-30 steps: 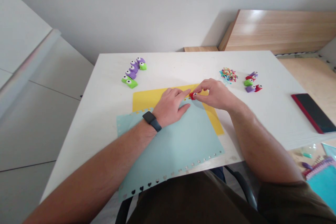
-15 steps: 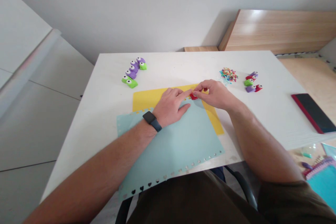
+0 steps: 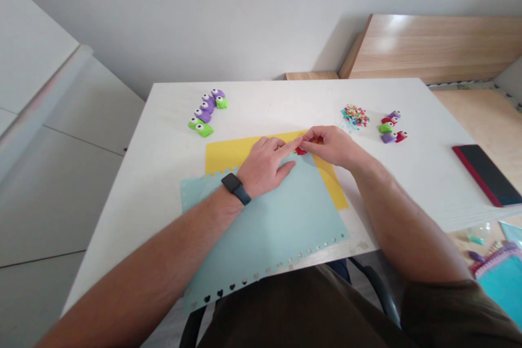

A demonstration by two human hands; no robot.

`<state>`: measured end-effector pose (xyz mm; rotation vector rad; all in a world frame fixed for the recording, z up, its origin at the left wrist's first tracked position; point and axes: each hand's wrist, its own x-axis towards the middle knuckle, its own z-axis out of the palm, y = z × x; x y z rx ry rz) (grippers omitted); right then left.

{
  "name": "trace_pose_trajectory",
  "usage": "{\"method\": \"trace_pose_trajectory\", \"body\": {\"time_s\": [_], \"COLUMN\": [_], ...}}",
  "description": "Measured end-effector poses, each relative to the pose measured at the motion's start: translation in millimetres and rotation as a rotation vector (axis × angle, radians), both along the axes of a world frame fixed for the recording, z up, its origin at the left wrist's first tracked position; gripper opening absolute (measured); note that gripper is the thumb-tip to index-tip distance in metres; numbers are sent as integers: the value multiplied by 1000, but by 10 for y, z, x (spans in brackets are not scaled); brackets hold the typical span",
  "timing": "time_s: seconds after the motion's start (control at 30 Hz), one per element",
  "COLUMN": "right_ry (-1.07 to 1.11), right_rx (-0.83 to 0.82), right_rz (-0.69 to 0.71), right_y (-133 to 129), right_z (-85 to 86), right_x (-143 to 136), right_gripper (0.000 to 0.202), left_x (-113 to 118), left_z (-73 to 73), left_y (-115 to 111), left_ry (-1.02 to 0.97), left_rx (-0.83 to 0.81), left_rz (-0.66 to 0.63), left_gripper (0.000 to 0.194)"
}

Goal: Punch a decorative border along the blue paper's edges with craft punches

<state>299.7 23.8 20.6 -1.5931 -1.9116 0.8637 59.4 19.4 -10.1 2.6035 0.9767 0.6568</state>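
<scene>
Detail work, I'd say: the step in hand looks like careful fingertip handling of a small red piece [image 3: 300, 150], right at the top edge of the light blue sheet [image 3: 277, 217], where it overlaps the yellow sheet [image 3: 232, 153]. The right hand [image 3: 333, 147] is closed in a pinch on it, thumb and index together, though the fingertips hide part of the grip. The left hand [image 3: 264, 166] is open, palm down on the blue paper, index finger reaching over so its tip seems to touch the red bit too. Imo any move from here calls for a light pinch and a steady left hand, so the paper doesn't slide on the desk [image 3: 163, 147]. Colourful confetti pile [image 3: 355, 116] sits just beyond the right hand.
</scene>
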Motion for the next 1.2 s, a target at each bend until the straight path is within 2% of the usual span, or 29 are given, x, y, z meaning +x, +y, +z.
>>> {"method": "trace_pose_trajectory", "body": {"time_s": [0.37, 0.7, 1.2], "right_ry": [79, 61, 68], "right_rx": [-53, -19, -34], "right_rz": [-2, -28, -28], "right_y": [16, 26, 28], "right_z": [-22, -100, -59], "right_x": [-22, -19, -43], "right_gripper": [18, 18, 20], "left_x": [11, 18, 28], "left_z": [-6, -1, 25], "left_y": [1, 0, -14], "left_ry": [15, 33, 84], "left_rx": [1, 3, 12], "left_rz": [-12, -4, 0], "left_gripper": [58, 56, 57]}}
